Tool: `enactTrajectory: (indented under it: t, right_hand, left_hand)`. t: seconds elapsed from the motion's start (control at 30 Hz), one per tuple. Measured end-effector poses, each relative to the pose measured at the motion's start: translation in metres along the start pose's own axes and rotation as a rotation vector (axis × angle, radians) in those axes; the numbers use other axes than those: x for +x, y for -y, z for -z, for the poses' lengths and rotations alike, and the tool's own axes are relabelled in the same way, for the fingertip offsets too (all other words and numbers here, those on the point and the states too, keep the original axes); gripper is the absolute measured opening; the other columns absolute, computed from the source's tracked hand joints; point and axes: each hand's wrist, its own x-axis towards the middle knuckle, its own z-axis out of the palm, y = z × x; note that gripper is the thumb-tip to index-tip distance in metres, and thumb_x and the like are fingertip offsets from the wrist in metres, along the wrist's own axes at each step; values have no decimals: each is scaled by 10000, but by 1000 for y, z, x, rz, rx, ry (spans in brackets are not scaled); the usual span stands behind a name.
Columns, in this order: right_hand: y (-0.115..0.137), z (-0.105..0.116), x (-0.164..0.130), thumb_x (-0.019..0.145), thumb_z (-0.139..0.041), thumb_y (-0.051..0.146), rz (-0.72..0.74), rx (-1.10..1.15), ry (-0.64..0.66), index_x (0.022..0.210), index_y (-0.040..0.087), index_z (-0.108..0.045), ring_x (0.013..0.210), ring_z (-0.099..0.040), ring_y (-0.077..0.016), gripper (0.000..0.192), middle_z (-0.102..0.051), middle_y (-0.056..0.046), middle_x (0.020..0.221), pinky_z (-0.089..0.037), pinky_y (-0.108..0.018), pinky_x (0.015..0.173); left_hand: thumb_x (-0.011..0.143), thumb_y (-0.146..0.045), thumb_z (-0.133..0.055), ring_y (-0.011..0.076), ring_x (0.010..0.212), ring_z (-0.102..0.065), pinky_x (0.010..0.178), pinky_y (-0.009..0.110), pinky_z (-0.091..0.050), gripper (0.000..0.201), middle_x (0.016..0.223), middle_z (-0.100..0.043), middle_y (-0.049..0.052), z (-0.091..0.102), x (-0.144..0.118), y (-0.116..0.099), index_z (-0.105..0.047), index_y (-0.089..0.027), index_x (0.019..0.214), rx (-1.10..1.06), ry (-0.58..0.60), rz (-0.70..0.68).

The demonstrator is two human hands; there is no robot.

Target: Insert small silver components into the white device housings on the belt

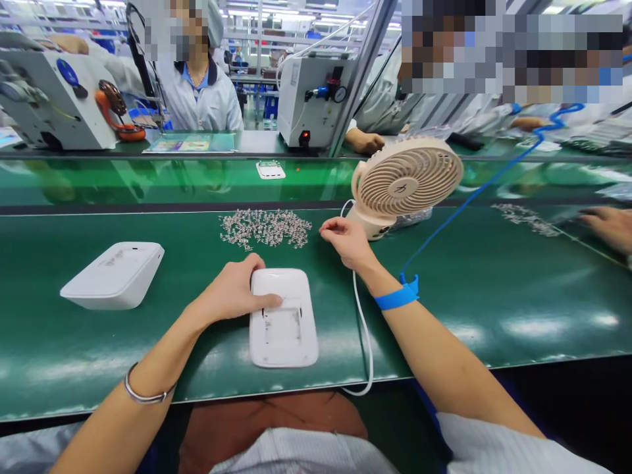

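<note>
My left hand [247,289] grips the upper left of a white plastic housing [284,339], its thumb lying across the top face beside a rectangular recess. The housing rests on the green work surface in front of me. My right hand [348,240] is raised to the right of a pile of small metal clips or terminals [266,227]. Its thumb and fingertips are pinched together; anything between them is too small to make out. A blue wrist strap [397,296] circles the right wrist. Another white housing [113,273] sits by itself to the left.
A beige fan [405,181] stands just beyond my right hand, its white cable [365,329] running to the front edge. A blue coiled cord [474,194] leads from the strap. Behind is a conveyor carrying a white part [270,170]. A co-worker's hand [609,227] is at far right.
</note>
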Motion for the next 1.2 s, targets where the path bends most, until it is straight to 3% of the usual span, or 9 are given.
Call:
enactTrajectory:
  t: [0.1,0.2,0.27,0.37,0.43,0.5,0.7,0.97,1.2]
  right_hand:
    - [8,0,-3,565,-588,276,-11,60,-2,613,144,-585,589,-471,-127,141,-538,-9,616,-377,-226,546]
    - [22,-4,-12,573,-624,342,10,116,35,611,143,-607,575,-453,-125,204,-529,-8,590,-370,-230,535]
    - [32,-9,-20,600,-622,363,61,143,100,634,145,-614,583,-462,-126,220,-538,-8,606,-380,-234,549]
    - [43,-19,-34,651,-600,345,130,176,220,674,146,-604,622,-493,-131,200,-559,-9,656,-404,-236,584]
    - [45,-25,-42,675,-578,325,141,163,295,674,147,-585,618,-493,-129,179,-552,-6,654,-403,-228,571]
    - [44,-29,-47,699,-551,307,148,118,352,663,149,-567,596,-483,-124,163,-539,-1,634,-395,-222,548]
    - [39,-31,-50,727,-493,134,326,-74,367,665,151,-577,702,-511,-139,106,-538,-26,766,-412,-229,594]
    - [41,-33,-53,759,-495,23,435,-277,379,651,144,-566,703,-508,-132,177,-527,-36,824,-404,-232,613]
    - [38,-45,-59,757,-462,23,544,-531,271,686,155,-505,727,-490,-176,156,-521,-55,793,-397,-281,673]
  left_hand:
    - [657,-610,-572,228,715,-573,536,280,-379,487,775,-621,70,1,2,0,-501,-165,838,174,-175,223]
    - [734,-620,-490,277,777,-583,616,335,-415,525,824,-625,119,-3,2,-1,-518,-125,909,283,-281,303]
    - [767,-566,-497,306,857,-570,701,383,-423,532,942,-621,147,-9,1,-1,-530,-103,1026,377,-392,270]
    - [748,-520,-568,348,1059,-479,843,451,-385,579,1277,-487,160,-24,-1,-2,-513,-159,1197,508,-512,60]
    - [728,-532,-595,374,1168,-388,901,482,-341,588,1395,-378,128,-33,-3,-2,-527,-215,1218,562,-467,-98]
    - [741,-551,-575,390,1217,-330,912,505,-315,559,1422,-347,111,-41,-3,-4,-550,-237,1203,607,-399,-154]
    - [784,-586,-487,405,1178,-369,880,515,-316,548,1384,-396,150,-51,-4,-10,-592,-196,1155,672,-442,-39]
    - [777,-604,-487,411,1214,-356,927,538,-282,599,1390,-370,188,-60,-4,-11,-535,-228,1240,654,-463,-97]
    - [740,-654,-496,418,1227,-344,928,530,-281,685,1408,-336,195,-65,0,-9,-473,-255,1296,660,-457,-95]
